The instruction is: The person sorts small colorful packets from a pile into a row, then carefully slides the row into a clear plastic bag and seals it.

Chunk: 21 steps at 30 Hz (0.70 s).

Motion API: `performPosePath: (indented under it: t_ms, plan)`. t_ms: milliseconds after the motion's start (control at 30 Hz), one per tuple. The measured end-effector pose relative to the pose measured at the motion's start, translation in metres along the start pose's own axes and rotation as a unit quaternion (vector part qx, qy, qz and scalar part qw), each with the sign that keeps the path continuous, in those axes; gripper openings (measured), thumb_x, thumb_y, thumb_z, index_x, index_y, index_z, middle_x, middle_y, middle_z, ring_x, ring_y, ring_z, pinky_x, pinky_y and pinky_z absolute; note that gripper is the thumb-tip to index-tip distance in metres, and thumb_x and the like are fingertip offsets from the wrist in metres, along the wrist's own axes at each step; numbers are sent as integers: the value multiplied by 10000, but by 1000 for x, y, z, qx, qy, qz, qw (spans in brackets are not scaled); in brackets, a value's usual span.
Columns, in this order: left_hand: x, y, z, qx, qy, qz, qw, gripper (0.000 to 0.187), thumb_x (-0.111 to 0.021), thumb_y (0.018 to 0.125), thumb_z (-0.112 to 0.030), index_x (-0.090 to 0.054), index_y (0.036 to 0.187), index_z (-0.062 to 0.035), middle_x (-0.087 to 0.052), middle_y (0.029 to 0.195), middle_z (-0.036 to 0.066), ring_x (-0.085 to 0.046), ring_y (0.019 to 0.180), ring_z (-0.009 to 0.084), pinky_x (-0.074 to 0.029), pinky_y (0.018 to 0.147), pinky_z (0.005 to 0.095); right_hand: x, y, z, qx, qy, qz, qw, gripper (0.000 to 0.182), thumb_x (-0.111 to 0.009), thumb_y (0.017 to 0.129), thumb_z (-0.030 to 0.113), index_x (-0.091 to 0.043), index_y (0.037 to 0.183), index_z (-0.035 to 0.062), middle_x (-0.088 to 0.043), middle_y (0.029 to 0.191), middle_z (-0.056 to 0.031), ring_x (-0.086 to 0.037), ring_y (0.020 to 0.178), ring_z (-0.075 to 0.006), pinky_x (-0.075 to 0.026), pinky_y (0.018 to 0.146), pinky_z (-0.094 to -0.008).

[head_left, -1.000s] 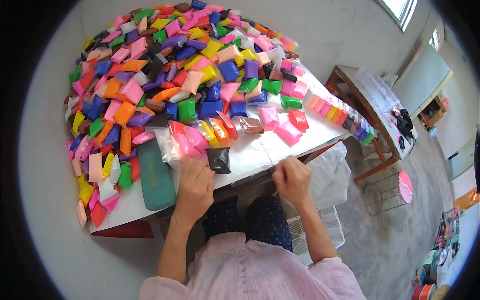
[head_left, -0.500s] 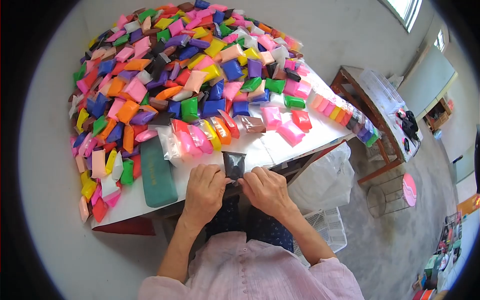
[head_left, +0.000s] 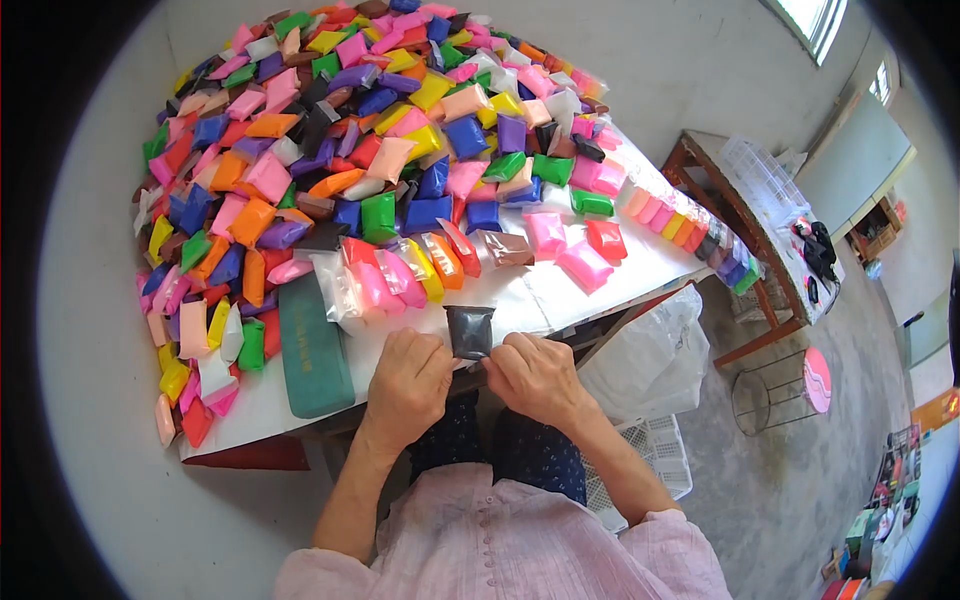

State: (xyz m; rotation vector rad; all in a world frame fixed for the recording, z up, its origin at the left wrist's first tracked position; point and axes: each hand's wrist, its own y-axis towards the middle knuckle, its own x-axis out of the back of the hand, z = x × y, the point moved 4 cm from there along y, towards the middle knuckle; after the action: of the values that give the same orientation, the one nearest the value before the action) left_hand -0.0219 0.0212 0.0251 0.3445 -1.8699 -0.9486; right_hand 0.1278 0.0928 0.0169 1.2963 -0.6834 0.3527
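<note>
A small black packet (head_left: 469,331) in clear plastic is held at the table's front edge. My left hand (head_left: 411,378) pinches its lower left corner, and my right hand (head_left: 531,375) grips the lower right corner, both with curled fingers. Just beyond the packet stands a row of clear-wrapped packets, including a yellow packet (head_left: 424,270), an orange packet (head_left: 442,262) and a brown packet (head_left: 503,249). Left of my left hand lies a long green box (head_left: 315,350). Pink and red packets, such as the red packet (head_left: 606,240), lie to the right of the row.
A large heap of colourful packets (head_left: 330,150) covers the table's left and back. Along the right edge runs a line of sorted packets (head_left: 690,235). A white plastic bag (head_left: 650,355) hangs beside the table above a white basket (head_left: 655,455). A stool (head_left: 817,380) stands further right.
The black packet looks flatter and a little wider between my hands. My right hand has shifted very slightly to the right; the other things stay in place.
</note>
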Motion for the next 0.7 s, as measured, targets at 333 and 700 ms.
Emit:
performPosePath:
  t_ms: [333, 700]
  plan:
    - [-6, -6, -3, -35, 83, -20, 996, 165, -674, 737, -39, -592, 874, -1, -557, 905, 133, -541, 816, 304, -460, 764, 421, -5, -11, 3, 1, -73, -38, 997, 288, -728, 775, 112, -454, 686, 98, -441, 644, -44, -526, 548, -202, -435, 504, -334]
    - [-16, -3, -15, 2, 61, -67, 996, 266, -699, 744, -8, -628, 996, 40, -612, 1026, 141, -576, 878, 298, -464, 790, 421, 10, 49, -58, -69, -76, -30, 994, 199, -696, 825, 101, -618, 1008, 104, -595, 951, -68, -662, 772, -224, -534, 613, -346]
